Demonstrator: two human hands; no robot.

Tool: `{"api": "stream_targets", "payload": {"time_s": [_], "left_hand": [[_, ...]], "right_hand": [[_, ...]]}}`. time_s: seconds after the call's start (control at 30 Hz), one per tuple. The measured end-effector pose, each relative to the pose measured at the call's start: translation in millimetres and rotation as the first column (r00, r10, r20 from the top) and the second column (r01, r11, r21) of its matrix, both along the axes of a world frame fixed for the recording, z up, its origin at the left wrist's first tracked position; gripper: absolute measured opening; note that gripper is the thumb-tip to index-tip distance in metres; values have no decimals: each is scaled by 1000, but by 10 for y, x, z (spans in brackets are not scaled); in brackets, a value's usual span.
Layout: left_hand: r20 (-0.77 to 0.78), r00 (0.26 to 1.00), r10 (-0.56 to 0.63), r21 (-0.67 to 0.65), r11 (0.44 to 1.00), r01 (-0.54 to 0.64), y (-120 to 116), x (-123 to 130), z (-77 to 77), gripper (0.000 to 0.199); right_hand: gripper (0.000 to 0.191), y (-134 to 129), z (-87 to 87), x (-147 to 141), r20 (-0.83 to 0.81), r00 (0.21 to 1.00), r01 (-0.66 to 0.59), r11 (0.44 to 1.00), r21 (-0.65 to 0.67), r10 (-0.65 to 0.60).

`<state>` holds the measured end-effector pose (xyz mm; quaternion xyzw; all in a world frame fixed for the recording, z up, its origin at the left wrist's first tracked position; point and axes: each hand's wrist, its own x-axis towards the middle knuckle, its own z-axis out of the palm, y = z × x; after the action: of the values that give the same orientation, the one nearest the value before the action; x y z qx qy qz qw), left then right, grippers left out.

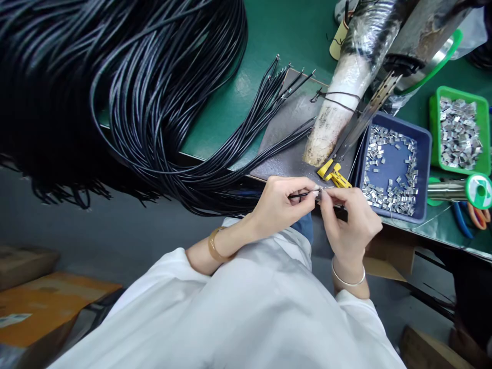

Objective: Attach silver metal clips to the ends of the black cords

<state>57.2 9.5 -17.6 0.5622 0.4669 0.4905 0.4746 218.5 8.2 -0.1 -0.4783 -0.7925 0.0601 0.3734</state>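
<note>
My left hand [282, 205] is closed in a pinch on a black cable [298, 195], close to its end. Fingertip to fingertip with it, my right hand [348, 215] pinches a small metal piece [319, 195] at that cable end; its exact shape is mostly covered by the fingers. Just beyond the fingertips is a yellow clamp-like part [334, 173] below a metal soldering-iron-like tool [369, 110]. To the right of my right hand stands a blue tray [425, 169] with many small silvery metal pieces [409, 197] in it.
A large bundle of black cables [154, 102] covers the left of the green table [265, 31], stripped ends lying on a dark board [280, 133]. A plastic-wrapped tube [334, 113] slants over it. Rightward are a green bin [434, 128], a solder spool [478, 190] and pliers handles [463, 220].
</note>
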Motion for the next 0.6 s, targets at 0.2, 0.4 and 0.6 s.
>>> {"api": "stream_targets", "payload": {"time_s": [0.2, 0.4, 0.6], "left_hand": [[383, 911, -152, -181, 955, 236, 25, -66, 50, 15], [411, 908, -77, -218, 959, 180, 54, -67, 20, 16], [399, 917, -8, -181, 980, 87, 91, 17, -5, 14]], "right_hand": [[6, 15, -70, 29, -376, 926, -173, 928, -330, 39], [12, 60, -82, 10, -357, 932, 93, 993, 74, -60], [23, 89, -142, -49, -102, 995, 31, 971, 239, -6]]}}
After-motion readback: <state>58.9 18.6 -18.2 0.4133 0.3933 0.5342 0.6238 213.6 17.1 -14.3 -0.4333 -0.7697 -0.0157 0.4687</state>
